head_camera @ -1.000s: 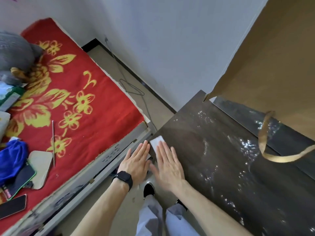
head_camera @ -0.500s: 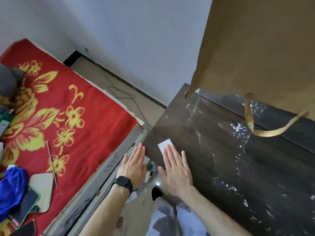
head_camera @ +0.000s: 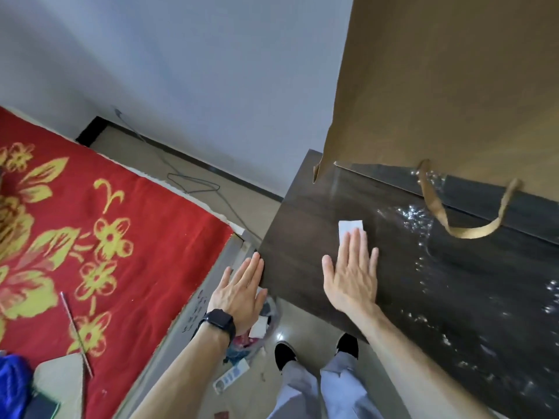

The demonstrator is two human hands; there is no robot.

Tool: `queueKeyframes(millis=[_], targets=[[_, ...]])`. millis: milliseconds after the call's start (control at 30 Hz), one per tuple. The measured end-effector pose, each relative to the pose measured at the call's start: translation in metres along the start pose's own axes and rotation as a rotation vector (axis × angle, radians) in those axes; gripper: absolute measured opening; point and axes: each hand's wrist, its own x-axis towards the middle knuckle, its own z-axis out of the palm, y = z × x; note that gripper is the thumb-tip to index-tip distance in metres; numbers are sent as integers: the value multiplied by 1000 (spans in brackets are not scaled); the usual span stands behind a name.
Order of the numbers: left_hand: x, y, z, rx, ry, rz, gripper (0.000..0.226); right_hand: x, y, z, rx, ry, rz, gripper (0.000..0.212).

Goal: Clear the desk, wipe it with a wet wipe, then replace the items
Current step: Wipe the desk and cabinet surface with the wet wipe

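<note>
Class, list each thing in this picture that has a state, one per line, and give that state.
Desk: bare near its corner, wet streaks glistening further right.
Wet wipe: flat on the desk, partly under the right fingers.
Right hand: flat, open, pressing the wipe.
Left hand: flat, open, at the desk's edge.
Paper bag: upright, handle drooping.

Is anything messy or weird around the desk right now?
Yes. The floor by the desk corner has scattered litter under the left hand. The desk's right side glistens wet, likely from the wipe under the right hand.
</note>
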Motion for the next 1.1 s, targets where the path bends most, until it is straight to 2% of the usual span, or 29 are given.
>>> queueKeyframes(millis=[67, 133, 233, 333, 400, 500, 600, 667, 800, 867, 933, 1100], targets=[[7, 0, -7, 53, -6, 38, 80, -9, -33, 12, 0, -55, -198, 70], [17, -2, -13, 98, 9, 63, 81, 22, -68, 15, 1, -39, -352, 65], [30, -5, -16, 137, 39, 104, 76, 92, -90, 3, 20, -59, -376, 61], [43, -1, -23, 162, 46, 125, 78, 128, -58, -8, 58, -18, -151, 63], [54, 6, -30, 158, 40, 135, 71, 131, -18, -11, 97, 32, 67, 66], [70, 19, -36, 110, 51, 117, 62, 105, 46, -20, 130, 129, 412, 72], [72, 27, -38, 55, 60, 78, 63, 68, 70, -24, 133, 138, 576, 75], [69, 26, -38, 50, 62, 79, 66, 55, 47, -16, 112, 101, 507, 77], [70, 22, -32, 84, 84, 84, 67, 69, -30, 4, 62, 49, -62, 68], [73, 22, -30, 89, 87, 73, 68, 97, -45, -2, 58, 1, -176, 65], [72, 23, -28, 87, 92, 63, 69, 121, -35, -10, 58, 20, -146, 63], [71, 19, -27, 60, 94, 66, 71, 123, 33, -18, 117, 130, 137, 65]])
